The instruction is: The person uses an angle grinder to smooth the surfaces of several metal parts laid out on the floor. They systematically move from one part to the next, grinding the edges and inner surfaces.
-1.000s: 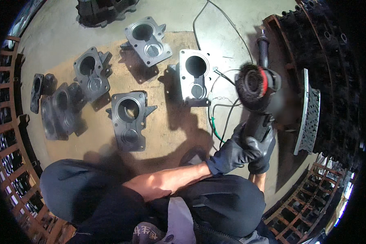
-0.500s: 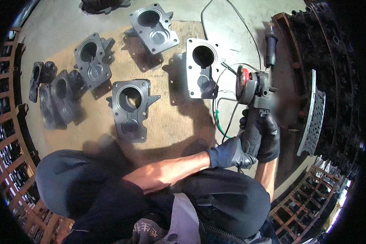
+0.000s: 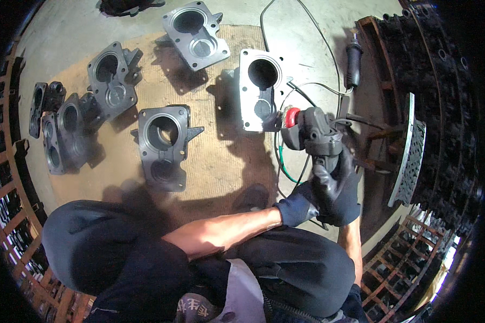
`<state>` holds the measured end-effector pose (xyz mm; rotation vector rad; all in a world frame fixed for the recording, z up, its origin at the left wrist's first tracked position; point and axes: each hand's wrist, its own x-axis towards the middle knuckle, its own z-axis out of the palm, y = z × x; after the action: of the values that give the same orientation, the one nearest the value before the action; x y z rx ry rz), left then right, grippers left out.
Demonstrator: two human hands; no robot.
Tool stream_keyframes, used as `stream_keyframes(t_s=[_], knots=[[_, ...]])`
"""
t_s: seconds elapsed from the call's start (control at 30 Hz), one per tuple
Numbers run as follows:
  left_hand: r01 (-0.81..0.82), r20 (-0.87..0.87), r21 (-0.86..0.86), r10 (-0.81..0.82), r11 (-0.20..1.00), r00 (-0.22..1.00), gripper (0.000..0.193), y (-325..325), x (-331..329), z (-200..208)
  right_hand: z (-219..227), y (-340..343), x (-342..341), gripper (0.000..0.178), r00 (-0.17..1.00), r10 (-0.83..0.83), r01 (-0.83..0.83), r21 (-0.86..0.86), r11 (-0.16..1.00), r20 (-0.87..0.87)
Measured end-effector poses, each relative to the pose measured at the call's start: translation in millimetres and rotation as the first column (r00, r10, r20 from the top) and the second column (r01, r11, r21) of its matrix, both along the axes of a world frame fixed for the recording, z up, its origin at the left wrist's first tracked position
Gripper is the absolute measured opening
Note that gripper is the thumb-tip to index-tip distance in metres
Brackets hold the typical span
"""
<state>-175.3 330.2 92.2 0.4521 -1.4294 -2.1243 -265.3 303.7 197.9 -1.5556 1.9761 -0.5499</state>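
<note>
An angle grinder [image 3: 322,132] with a red-centred round wheel points up and to the left, held in both gloved hands. My right hand [image 3: 342,188] wraps round its body. My left hand [image 3: 302,205] closes on its rear end, largely hidden beside the right. At the lower right corner of a bright-faced metal casting [image 3: 249,116] sits the wheel; whether they touch I cannot tell. That casting has a large round bore and a smaller round recess. Left of it, a similar grey casting [image 3: 179,167] stands on the cardboard.
More castings [image 3: 125,81] stand on the cardboard sheet [image 3: 210,161] at left and far. A second handheld tool [image 3: 353,64] lies at the right, with cables [image 3: 328,46] trailing nearby. Rusty metal racks [image 3: 8,145] and a patterned metal strip [image 3: 409,156] border the space.
The grinder has swung left and turned over, bringing its wheel from open floor to the bright casting's lower right corner. My right hand has rolled with it; both hands keep their grip.
</note>
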Motion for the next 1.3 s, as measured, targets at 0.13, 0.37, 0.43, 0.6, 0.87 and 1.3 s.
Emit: stream_keyframes(t_s=[0.13, 0.37, 0.43, 0.6, 0.87, 1.3], knots=[[-0.115, -0.101, 0.228, 0.14, 0.967, 0.985, 0.044, 17, 2, -17, -11, 10, 11, 0.081, 0.993, 0.076, -0.075, 0.016, 0.997, -0.096], [0.032, -0.316, 0.467, 0.133, 0.884, 0.939, 0.056, 40, 16, -28, -11, 17, 25, 0.079, 0.963, 0.175, -0.179, -0.003, 0.984, -0.205], [0.041, -0.304, 0.447, 0.109, 0.893, 0.947, 0.056, 37, 19, -26, -13, 19, 27, 0.079, 0.968, 0.145, -0.149, -0.005, 0.989, -0.203], [0.042, -0.279, 0.442, 0.093, 0.896, 0.956, 0.055, 32, 21, -30, -18, 17, 27, 0.082, 0.964, 0.173, -0.186, -0.049, 0.981, -0.201], [0.05, -0.271, 0.439, 0.079, 0.897, 0.959, 0.055, 31, 27, -31, -12, 12, 41, 0.074, 0.953, 0.129, -0.149, -0.053, 0.987, -0.273], [0.059, -0.256, 0.435, 0.06, 0.899, 0.965, 0.055, 26, 34, -33, -3, -11, 40, 0.074, 0.996, -0.033, 0.0, 0.349, 0.937, 0.088]])
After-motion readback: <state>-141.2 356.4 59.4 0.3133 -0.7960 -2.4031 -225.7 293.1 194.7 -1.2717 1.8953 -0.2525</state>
